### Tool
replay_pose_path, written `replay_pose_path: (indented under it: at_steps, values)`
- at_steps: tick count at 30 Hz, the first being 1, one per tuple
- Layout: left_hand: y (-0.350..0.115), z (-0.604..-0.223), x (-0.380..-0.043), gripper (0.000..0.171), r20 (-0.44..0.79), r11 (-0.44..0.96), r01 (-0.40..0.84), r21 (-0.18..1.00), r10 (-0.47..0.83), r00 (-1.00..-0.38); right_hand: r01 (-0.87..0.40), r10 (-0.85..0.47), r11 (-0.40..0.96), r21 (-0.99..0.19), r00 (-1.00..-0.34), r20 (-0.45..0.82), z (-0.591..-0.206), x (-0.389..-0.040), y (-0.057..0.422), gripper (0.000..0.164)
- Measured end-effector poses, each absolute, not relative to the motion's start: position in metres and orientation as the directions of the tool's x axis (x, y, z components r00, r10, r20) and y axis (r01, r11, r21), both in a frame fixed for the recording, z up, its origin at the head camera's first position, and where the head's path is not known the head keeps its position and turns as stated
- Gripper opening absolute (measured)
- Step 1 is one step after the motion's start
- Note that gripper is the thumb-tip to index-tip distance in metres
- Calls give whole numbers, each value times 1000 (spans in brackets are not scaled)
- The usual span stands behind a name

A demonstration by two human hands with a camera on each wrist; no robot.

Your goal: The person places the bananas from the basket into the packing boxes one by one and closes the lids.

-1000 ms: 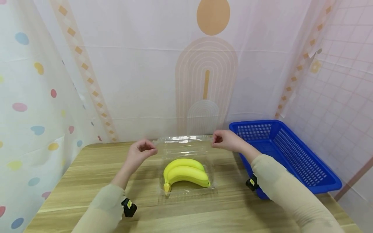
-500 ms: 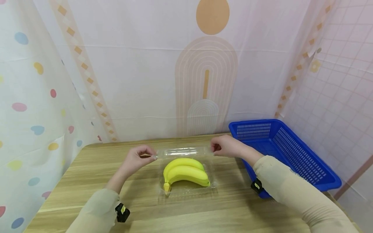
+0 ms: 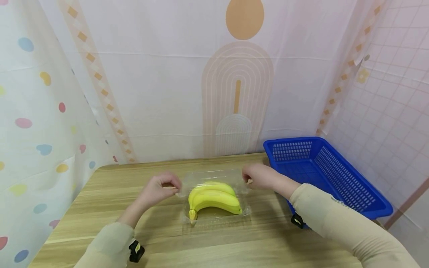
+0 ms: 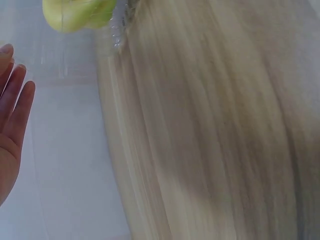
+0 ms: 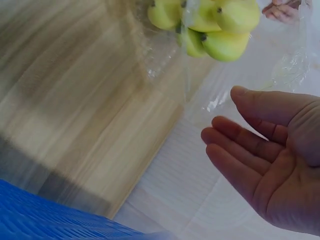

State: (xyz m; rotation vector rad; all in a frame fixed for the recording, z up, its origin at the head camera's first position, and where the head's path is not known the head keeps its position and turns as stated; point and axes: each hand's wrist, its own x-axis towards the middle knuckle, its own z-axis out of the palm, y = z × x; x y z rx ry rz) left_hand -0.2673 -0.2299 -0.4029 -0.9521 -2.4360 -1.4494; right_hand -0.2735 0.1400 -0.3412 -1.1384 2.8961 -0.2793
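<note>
Smooth, curved yellow bananas (image 3: 216,201) lie inside a thin, clear plastic box (image 3: 247,211) on the wood-grained bench (image 3: 154,234). They sit between the left hand (image 3: 161,189), which pinches one corner of the tilted lid (image 3: 216,175), and the right hand (image 3: 260,176), which seems to pinch the other, fingertips partly hidden; a slotted blue plastic basket (image 3: 342,173) stands to the right.

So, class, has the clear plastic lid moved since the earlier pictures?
Yes: in the head view, the clear lid has moved down, away from the far edge of the brown wooden table.
</note>
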Motion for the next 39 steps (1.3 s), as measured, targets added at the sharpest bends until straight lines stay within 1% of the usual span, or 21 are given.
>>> replay_pose_path:
  at_steps: [3,7,11,13,18,20,22,28,31,36,39]
  values:
    - [-230,-406,-266,20,486,365,660,657,464,-741,-660,-664,733,-161,-747,36,-344,-271,138,20]
    - [-230,-411,-266,26,539,364,736,571,510,-671,-633,-637,760,-147,-770,18,-350,-267,136,24]
    - [-229,-415,-266,30,540,346,760,551,547,-640,-606,-610,784,-133,-792,9,-356,-263,133,28]
    - [-229,-416,-266,32,550,352,781,515,563,-617,-600,-604,789,-130,-797,12,-359,-261,133,28]
    - [-228,-418,-265,37,607,355,869,344,622,-494,-600,-601,791,-124,-799,27,-365,-257,132,30]
    - [-228,-419,-264,37,617,358,888,289,639,-459,-602,-602,790,-120,-797,33,-367,-256,132,30]
    - [-228,-420,-263,37,613,382,888,256,646,-455,-606,-606,787,-116,-795,39,-369,-255,131,30]
    - [-227,-420,-259,40,579,445,872,205,663,-475,-606,-606,789,-102,-795,27,-374,-253,132,30]
    - [-227,-420,-258,38,564,454,871,189,676,-474,-594,-597,795,-122,-802,9,-372,-250,132,29]
    - [-230,-419,-257,35,533,466,869,167,699,-477,-549,-560,818,-171,-828,-21,-366,-245,132,20]
    - [-232,-418,-255,29,531,478,863,165,694,-486,-540,-551,820,-191,-835,-2,-363,-243,134,12]
